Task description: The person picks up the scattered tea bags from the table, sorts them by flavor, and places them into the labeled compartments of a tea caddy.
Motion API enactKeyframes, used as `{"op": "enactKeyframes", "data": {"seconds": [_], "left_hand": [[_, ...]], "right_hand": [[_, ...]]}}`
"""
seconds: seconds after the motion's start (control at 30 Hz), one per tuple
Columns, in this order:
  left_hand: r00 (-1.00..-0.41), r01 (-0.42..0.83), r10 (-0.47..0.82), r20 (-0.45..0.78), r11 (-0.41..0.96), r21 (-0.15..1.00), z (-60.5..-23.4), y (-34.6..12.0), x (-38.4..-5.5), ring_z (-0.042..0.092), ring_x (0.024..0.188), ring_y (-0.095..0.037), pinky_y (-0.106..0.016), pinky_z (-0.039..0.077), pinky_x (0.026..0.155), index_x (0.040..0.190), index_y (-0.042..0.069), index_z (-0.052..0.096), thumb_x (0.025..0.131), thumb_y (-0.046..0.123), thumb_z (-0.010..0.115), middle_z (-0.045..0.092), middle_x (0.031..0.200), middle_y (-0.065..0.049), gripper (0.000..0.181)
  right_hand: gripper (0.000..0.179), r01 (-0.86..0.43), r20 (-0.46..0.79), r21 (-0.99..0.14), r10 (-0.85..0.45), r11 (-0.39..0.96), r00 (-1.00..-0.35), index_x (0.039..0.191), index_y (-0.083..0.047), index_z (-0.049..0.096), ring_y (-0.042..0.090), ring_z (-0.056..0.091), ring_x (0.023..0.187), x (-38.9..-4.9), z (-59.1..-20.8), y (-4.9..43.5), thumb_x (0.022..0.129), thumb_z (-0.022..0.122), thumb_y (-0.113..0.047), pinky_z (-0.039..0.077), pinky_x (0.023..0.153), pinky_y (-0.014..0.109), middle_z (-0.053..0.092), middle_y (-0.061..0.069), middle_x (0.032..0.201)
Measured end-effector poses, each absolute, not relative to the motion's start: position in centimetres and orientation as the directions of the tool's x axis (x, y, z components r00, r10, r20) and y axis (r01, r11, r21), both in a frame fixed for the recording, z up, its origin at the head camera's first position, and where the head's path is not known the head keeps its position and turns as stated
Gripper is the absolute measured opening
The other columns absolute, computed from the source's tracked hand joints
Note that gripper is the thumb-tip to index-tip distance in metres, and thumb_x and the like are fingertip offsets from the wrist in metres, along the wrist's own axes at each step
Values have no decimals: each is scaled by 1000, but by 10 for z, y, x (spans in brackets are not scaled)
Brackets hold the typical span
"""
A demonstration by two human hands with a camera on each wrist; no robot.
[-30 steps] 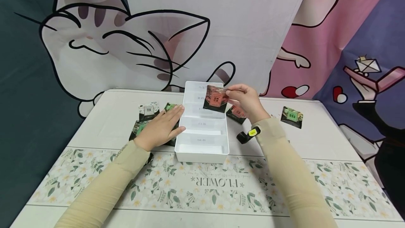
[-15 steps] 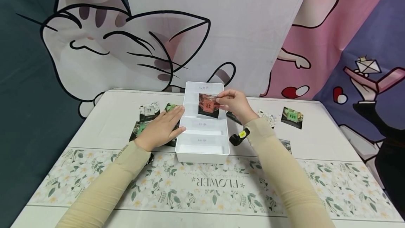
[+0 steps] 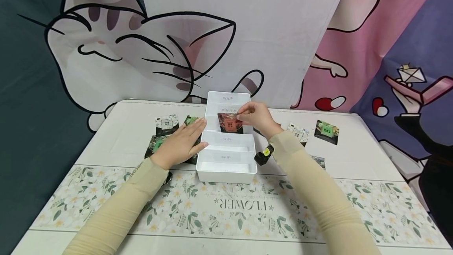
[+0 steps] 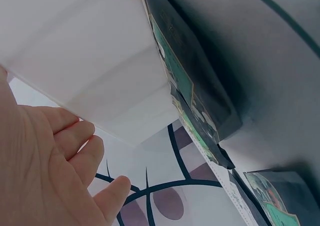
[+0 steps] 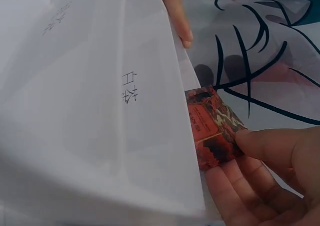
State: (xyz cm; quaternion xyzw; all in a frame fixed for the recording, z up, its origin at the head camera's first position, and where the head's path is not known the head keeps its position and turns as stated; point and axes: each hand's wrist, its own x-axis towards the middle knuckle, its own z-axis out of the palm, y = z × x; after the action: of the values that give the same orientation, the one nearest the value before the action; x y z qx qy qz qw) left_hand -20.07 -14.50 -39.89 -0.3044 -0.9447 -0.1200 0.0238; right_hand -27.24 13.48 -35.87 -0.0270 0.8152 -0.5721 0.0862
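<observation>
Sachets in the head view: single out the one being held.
The red-labelled sachet pinched by the right hand at the white compartment box; the other sachets in view lie on the table.

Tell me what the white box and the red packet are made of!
The white box looks like smooth, slightly shiny plastic: its walls are thin, with rounded corners. The red packet in the right hand is probably plastic or foil film, since it's thin and brightly printed, but coated paper could look the same.
</observation>
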Motion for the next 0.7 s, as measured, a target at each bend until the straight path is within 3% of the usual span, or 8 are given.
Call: {"op": "enactKeyframes", "data": {"seconds": [0.23,0.5,0.7], "left_hand": [[-815,579,568,114,787,215,-400,-145,-201,22,154,-31,-51,14,128,162,5,18,108,47,44,19,168,-11,73],[-808,589,574,134,780,210,-402,-146,-201,22,153,-33,-53,15,127,162,3,19,108,48,43,21,167,-14,75],[-810,585,571,130,782,213,-401,-145,-201,22,153,-32,-52,14,128,162,3,19,107,48,46,20,167,-14,75]], "right_hand": [[6,-18,-42,-884,-117,467,-992,96,-2,69,23,67,80,-269,-357,137,92,72,1,62,88,47,69,10,88],[7,-67,17,-843,-97,534,-995,100,-4,70,23,64,87,-267,-353,149,93,72,-3,56,78,33,70,10,96],[11,-46,-1,-856,-90,515,-996,105,-4,70,25,62,90,-265,-348,161,95,71,-7,55,68,30,67,9,100]]}}
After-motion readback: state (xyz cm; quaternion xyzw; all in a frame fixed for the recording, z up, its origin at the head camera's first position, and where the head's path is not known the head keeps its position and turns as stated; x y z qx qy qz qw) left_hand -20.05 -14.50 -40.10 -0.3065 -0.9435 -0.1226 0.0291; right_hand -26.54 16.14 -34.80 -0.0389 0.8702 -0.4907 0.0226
